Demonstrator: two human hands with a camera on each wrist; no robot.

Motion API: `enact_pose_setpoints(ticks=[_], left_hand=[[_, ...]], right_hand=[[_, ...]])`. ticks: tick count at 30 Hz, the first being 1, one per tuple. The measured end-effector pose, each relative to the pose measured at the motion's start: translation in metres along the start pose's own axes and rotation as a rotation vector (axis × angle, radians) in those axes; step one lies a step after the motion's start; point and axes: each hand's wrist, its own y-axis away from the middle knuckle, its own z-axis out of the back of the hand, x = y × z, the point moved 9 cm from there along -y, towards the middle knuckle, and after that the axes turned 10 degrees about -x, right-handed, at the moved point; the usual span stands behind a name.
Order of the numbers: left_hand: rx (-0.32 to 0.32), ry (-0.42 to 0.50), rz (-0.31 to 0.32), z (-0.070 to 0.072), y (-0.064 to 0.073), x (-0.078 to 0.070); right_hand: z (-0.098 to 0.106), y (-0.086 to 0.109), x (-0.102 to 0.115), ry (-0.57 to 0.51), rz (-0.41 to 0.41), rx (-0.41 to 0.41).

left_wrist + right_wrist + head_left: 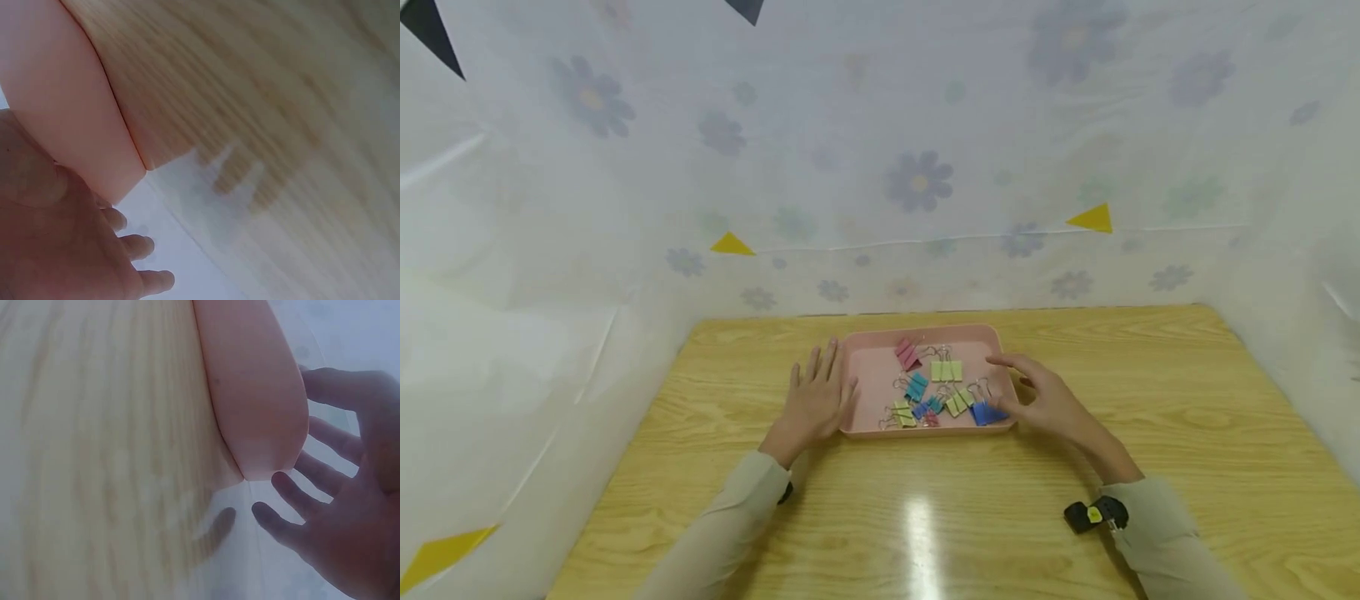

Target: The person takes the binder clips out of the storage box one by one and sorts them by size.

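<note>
A pink tray [872, 346] lies on the wooden table, holding several binder clips. Among them are a pink clip [907, 355], a pale yellow clip [947, 371], a teal clip [916, 387] and a large blue clip [984, 414]. My left hand [814, 398] rests along the tray's left edge, fingers straight. At the right edge, my right hand [1047, 403] has its fingers spread, index finger and thumb reaching over the rim near the blue clip. Both wrist views show the tray's outer wall [69, 94] beside the hands; in the right one the fingers [297, 497] are apart.
Flowered white sheeting [917, 250] hangs behind and at both sides of the wooden table [820, 533]. Yellow triangles [1092, 218] are stuck to it. A black device [1096, 514] is strapped at the right wrist.
</note>
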Motion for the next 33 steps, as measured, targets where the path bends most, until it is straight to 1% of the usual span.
enact_pose_setpoints(ticks=[4, 8, 11, 18, 20, 25, 30, 33], left_hand=[[0.011, 0.008, -0.001, 0.001, 0.000, -0.001], [0.005, 0.022, -0.008, 0.003, -0.001, -0.004], [0.007, 0.027, -0.004, 0.002, -0.001, -0.003], [0.021, 0.041, 0.013, 0.002, 0.001, -0.001], [0.024, 0.038, 0.012, 0.001, 0.002, -0.001], [0.018, 0.034, 0.012, -0.001, -0.001, 0.000], [0.012, 0.042, 0.019, -0.004, 0.000, 0.001], [0.012, 0.039, 0.027, -0.003, 0.001, 0.003]], right_hand=[[-0.005, 0.001, 0.001, 0.036, 0.026, 0.044], [-0.009, 0.002, 0.004, 0.057, 0.057, 0.075], [-0.012, 0.000, 0.004, 0.084, 0.060, 0.088], [-0.020, -0.007, 0.003, 0.200, 0.068, 0.130], [-0.021, -0.008, 0.002, 0.220, 0.056, 0.139], [-0.022, -0.009, 0.000, 0.221, 0.026, 0.172], [-0.026, -0.009, 0.002, 0.191, 0.037, 0.218], [-0.027, -0.010, 0.003, 0.180, 0.031, 0.229]])
